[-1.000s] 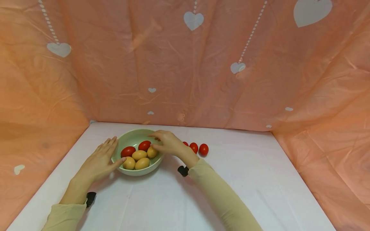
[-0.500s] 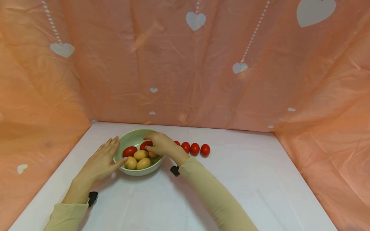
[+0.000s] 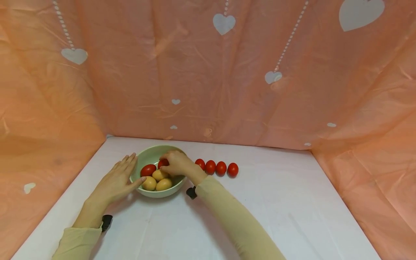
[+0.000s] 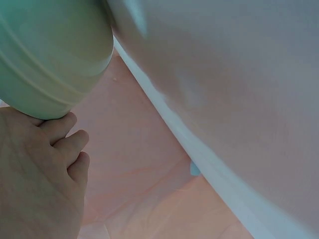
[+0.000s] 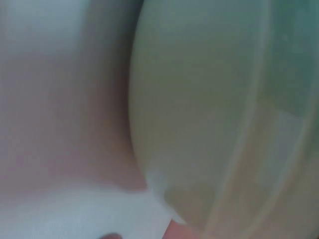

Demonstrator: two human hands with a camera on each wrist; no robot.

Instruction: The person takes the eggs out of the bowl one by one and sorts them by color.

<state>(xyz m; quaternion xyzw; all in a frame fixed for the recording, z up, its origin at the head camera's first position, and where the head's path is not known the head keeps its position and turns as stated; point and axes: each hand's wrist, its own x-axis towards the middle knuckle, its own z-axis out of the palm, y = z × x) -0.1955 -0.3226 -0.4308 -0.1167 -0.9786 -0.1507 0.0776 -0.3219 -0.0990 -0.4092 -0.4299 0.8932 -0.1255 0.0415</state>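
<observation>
A pale green bowl (image 3: 156, 194) holds two red plum-shaped tomatoes and several yellow egg-shaped fruits (image 3: 164, 184). My left hand (image 3: 112, 183) rests against the bowl's left side with fingers straight; its thumb lies over the near rim. In the left wrist view, fingertips of that hand (image 4: 45, 164) touch the bowl's outer wall (image 4: 55, 55). My right hand (image 3: 178, 164) reaches over the right rim, its thumb and fingers curled about one red tomato (image 3: 162, 163) inside. The other red tomato (image 3: 148, 170) lies left of it. The right wrist view shows mostly bowl wall (image 5: 199, 109).
Several red tomatoes (image 3: 221, 168) stand in a row on the white tabletop (image 3: 276, 202), right of the bowl. An orange-pink sheet with white hearts (image 3: 227, 90) walls the back and both sides.
My right hand has moved left and deeper into the bowl, from the yellow fruit to the red tomato, closing round it. More of the tomato row shows. The left hand stays at the bowl.
</observation>
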